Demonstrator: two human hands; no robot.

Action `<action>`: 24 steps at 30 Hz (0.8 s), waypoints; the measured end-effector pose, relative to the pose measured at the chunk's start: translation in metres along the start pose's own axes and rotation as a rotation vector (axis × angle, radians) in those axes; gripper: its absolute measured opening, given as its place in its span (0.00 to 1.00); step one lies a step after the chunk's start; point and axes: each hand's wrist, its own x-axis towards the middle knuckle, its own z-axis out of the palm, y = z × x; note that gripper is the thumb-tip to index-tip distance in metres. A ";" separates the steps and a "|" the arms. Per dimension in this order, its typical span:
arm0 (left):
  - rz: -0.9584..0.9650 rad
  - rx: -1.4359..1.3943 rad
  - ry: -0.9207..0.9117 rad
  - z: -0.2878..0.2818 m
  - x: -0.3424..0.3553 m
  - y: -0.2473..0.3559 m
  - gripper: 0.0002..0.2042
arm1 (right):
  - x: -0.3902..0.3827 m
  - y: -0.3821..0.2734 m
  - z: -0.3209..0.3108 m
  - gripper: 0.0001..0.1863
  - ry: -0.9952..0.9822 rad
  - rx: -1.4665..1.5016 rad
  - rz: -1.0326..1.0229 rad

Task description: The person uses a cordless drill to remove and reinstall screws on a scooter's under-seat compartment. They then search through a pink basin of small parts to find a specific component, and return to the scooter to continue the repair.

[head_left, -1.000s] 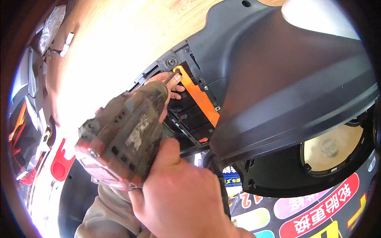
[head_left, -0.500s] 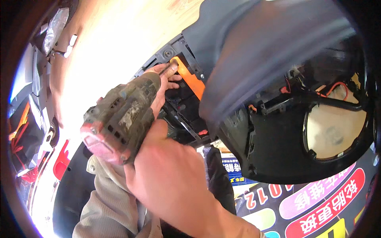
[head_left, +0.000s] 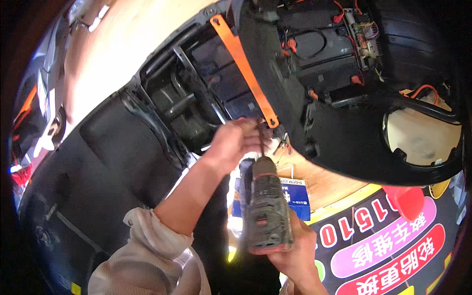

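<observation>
My right hand (head_left: 297,246) is wrapped round the grip of a worn cordless drill (head_left: 269,211), its long bit pointing away from me. At the bit's tip, my left hand (head_left: 238,140) has its fingers curled in, close to the near end of an orange strap (head_left: 246,73). Blur and the bit hide what those fingers hold, if anything. The strap has a hole at each end and lies across dark boxes (head_left: 214,69) set in an open black vehicle frame (head_left: 177,93).
On the right is a black plastic shell (head_left: 354,137) with a large opening, near red wires and an electronic unit (head_left: 364,42). A blue box (head_left: 295,196) stands below, beside a printed board (head_left: 383,246) and a red object (head_left: 405,201). Black panels (head_left: 103,152) fill the left.
The drill and both hands have gone from the strap's far end to its near end. The black shell that covered part of the strap is out of the way, exposing its full length.
</observation>
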 end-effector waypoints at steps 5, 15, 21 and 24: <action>-0.020 -0.192 -0.146 0.007 -0.006 -0.056 0.14 | -0.017 0.025 -0.001 0.35 0.000 0.007 0.087; -0.014 -0.248 -0.171 0.009 0.012 -0.059 0.14 | -0.008 0.027 0.005 0.26 0.032 0.060 0.137; -0.017 -0.200 -0.176 0.008 0.009 -0.067 0.14 | -0.003 0.011 -0.009 0.31 0.001 0.127 0.246; -0.051 -0.069 -0.024 0.023 -0.023 -0.051 0.13 | 0.003 0.002 -0.021 0.15 -0.004 -0.037 0.246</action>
